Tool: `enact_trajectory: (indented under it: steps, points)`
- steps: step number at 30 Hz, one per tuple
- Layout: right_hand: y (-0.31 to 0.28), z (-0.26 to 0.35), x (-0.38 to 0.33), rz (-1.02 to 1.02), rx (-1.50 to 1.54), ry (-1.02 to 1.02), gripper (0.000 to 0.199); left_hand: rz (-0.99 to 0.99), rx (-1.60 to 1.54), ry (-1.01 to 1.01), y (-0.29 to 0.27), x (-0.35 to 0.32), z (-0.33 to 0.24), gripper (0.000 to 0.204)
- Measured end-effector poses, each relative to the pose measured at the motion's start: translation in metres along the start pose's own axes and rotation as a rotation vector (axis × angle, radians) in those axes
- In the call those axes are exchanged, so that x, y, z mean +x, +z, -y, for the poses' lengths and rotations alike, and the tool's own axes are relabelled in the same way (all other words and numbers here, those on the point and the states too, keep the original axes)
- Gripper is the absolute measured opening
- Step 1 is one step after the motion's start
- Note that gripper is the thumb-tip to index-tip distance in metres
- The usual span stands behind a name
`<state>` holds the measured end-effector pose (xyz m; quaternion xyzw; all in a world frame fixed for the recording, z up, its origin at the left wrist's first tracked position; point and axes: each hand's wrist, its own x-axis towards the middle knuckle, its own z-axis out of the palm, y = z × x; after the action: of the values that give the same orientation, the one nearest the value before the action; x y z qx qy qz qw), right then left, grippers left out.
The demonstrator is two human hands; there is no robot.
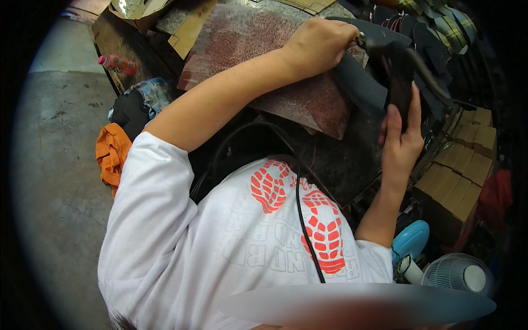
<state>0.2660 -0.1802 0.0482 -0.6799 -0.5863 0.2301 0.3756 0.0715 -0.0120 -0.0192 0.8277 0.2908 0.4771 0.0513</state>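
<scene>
With the dark flat rubber sole piece [357, 82] over the reddish worn board [308, 104], the left hand [319, 47] is fisted on a small metal tool [361, 39] working its edge, while the right hand [401, 140] clasps its lower end; steady bracing seems needed next.

Even daylight, dark fisheye rim
</scene>
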Motion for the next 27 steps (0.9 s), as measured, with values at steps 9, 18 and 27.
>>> enact_trajectory:
  steps: [9,18,27]
  points:
    - [0.012,-0.01,-0.019,-0.019,-0.36,-0.023,0.055,0.063,-0.808,-0.806,-0.001,-0.006,0.025,0.015]
    - [0.011,-0.03,-0.022,-0.035,-0.316,-0.097,0.054,0.033,-0.524,-0.592,-0.006,-0.004,0.015,0.02]
    - [-0.047,0.073,-0.011,-0.345,0.167,-0.49,0.066,0.031,-0.144,-0.174,-0.01,0.002,0.001,0.018]
